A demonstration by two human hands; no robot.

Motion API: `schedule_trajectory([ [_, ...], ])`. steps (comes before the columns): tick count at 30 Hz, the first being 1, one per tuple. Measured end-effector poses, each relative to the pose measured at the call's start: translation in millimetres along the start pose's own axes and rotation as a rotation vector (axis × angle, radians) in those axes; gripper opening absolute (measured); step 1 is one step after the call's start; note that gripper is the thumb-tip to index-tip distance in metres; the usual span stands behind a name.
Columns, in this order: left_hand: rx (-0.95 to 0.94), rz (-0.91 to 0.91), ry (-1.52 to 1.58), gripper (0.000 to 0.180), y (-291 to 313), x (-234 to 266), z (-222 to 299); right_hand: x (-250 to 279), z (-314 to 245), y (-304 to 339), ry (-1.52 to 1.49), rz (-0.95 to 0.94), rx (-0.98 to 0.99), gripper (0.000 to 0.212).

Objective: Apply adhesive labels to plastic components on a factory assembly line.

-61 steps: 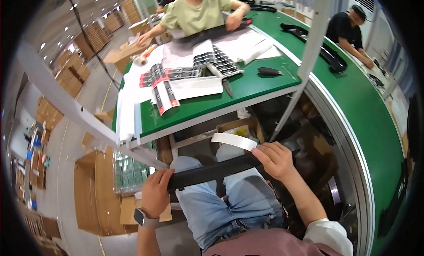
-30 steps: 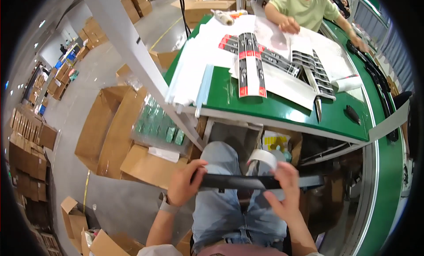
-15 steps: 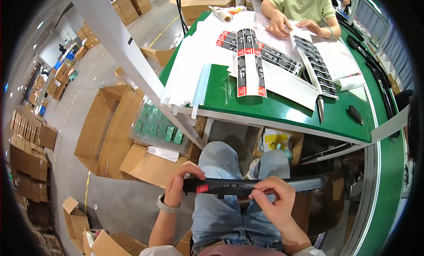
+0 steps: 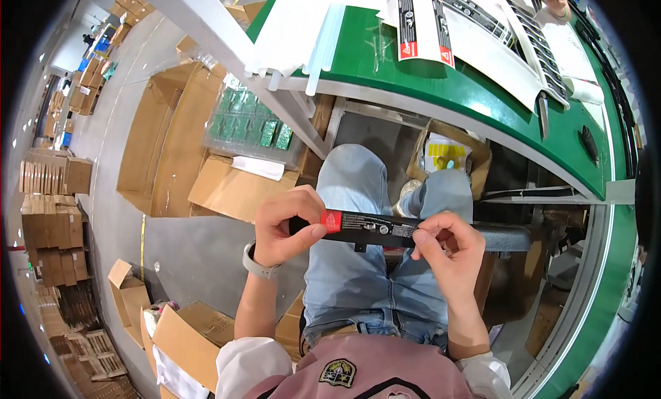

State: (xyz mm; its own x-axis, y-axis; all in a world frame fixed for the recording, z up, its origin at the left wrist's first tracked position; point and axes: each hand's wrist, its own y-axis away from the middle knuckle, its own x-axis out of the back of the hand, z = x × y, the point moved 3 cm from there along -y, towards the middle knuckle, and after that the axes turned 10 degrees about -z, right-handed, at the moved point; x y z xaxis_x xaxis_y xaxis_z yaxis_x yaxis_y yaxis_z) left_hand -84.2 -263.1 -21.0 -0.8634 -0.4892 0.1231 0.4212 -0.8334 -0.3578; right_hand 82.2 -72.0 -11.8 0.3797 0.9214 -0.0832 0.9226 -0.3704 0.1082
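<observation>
A long black plastic bar [image 4: 501, 235] lies crosswise above my thighs, its right end reaching past my right hand. Along its front runs a black label [image 4: 375, 225] with white print and a red left end. My left hand [image 4: 288, 223] is closed round the bar's left end, thumb in front beside the red patch. With thumb and forefinger, my right hand [image 4: 451, 251] pinches the label's right end. Whether the label is stuck down along its whole length, I cannot tell.
Ahead is a green-topped table [image 4: 475, 99] with label sheets [image 4: 423, 24], a knife [image 4: 543, 117] and pale blue strips [image 4: 325, 46]. An open carton [image 4: 162, 144] stands left of my knees, near packed green parts [image 4: 251, 120]. Another person's hand [image 4: 553, 0] shows at the far right.
My view has tipped downward, so the table sits higher in it. The bar has turned its labelled face toward me. My left fingers have closed round its left end.
</observation>
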Motion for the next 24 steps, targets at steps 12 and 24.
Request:
schedule_trajectory([
  [12,-0.001,0.007,-0.026,0.017,5,4,-6,-7,9,2,0.186,0.032,0.092,0.011],
  [24,0.134,-0.091,0.014,0.016,9,11,-15,-18,3,-6,0.461,-0.036,0.188,0.019],
])
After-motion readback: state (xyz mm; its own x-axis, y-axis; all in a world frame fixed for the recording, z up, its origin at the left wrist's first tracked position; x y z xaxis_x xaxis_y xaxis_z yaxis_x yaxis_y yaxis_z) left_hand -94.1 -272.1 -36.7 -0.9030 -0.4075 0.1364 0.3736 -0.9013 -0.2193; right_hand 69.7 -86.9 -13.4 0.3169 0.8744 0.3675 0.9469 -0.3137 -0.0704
